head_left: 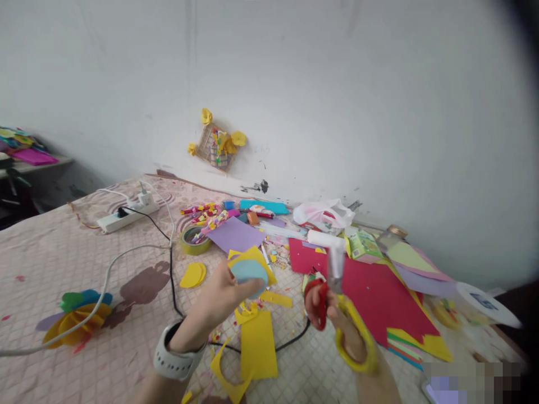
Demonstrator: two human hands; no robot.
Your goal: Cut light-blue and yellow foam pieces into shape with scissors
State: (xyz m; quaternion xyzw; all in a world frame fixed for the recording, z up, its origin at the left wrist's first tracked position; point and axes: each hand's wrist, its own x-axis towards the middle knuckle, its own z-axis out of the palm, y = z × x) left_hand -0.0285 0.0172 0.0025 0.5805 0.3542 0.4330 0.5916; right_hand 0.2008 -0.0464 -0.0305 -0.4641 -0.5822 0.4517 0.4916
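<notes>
In my left hand (219, 303) a light blue paper disc (249, 271) is pinched between thumb and fingers. My right hand (337, 314) grips a pair of scissors (336, 270), blurred by motion, with red and yellow handles and the metal blades pointing up. The scissors and the disc are apart. Below the disc lie a yellow paper sheet (260, 348) and a yellow offcut (227, 373) with a round hole. Yellow paper rounds (193, 275) rest left of my left hand.
A power strip (128, 216) and cables cross the left side. A roll of tape (195, 240), purple paper (236, 234) and red paper (370, 292) lie farther back. A paper flower (80, 320) sits at left; a white plastic bag (322, 215) is by the wall.
</notes>
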